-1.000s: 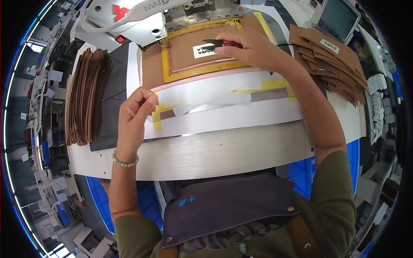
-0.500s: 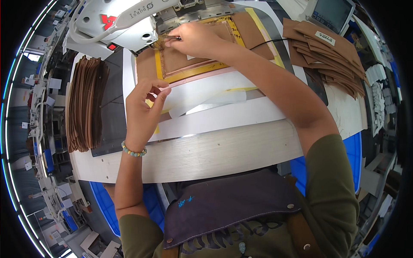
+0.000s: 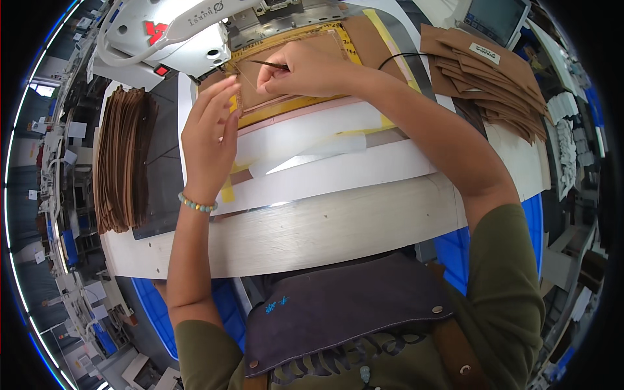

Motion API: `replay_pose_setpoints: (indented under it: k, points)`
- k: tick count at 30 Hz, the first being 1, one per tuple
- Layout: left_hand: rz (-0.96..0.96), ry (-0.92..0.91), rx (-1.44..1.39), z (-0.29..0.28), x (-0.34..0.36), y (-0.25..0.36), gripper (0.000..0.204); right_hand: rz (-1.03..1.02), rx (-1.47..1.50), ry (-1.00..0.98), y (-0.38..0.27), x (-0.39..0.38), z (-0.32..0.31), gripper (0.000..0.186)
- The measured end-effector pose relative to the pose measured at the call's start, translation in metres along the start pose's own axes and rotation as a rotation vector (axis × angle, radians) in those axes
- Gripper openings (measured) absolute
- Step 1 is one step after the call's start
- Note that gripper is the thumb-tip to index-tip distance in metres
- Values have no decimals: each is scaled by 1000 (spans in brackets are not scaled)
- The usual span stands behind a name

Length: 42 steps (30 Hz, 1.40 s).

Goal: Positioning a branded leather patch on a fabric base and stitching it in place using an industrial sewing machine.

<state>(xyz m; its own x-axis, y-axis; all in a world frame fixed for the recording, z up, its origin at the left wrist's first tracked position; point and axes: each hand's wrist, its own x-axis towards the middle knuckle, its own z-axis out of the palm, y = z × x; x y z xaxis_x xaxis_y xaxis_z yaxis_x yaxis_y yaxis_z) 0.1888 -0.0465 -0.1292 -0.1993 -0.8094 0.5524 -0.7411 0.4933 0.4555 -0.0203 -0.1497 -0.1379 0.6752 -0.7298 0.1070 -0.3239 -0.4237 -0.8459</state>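
Observation:
My right hand (image 3: 299,70) is closed round a slim dark pointed tool (image 3: 270,64), its tip pointing left over the yellow-edged frame (image 3: 286,112). Whether the tool has one or two prongs is too small to tell. Inside the frame lies a brown panel (image 3: 325,47). My left hand (image 3: 211,133) hovers by the frame's left edge with fingers stretched and apart, holding nothing that I can see. Close above its fingertips is the white head of a sewing machine (image 3: 188,49). Part of the panel is hidden under my right hand.
A tall stack of brown pieces (image 3: 123,159) stands at the left. Brown flat pieces (image 3: 494,81) are piled at the right, near a screen (image 3: 497,19). White sheeting (image 3: 338,166) covers the front of the work surface. A black cable (image 3: 400,56) runs right of the frame.
My left hand has moved up toward the machine, its fingers straightening. My right hand has drawn slightly nearer and right, with the tool's tip now showing. The view has shifted a little.

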Motion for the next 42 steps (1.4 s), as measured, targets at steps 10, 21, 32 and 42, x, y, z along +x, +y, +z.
replay_pose_setpoints:
  k: [10,21,32,42]
  points:
    - [236,-99,148,9,28,-30,21,8,-36,-118,-2,-23,-17,26]
    - [508,-140,225,10,-10,4,24,176,503,-27,-2,7,18,29]
    - [171,15,103,19,10,-14,46,112,211,16,-1,-18,14,15]
    - [-155,-126,-227,12,32,-46,7,-139,-39,125,20,-3,-4,16]
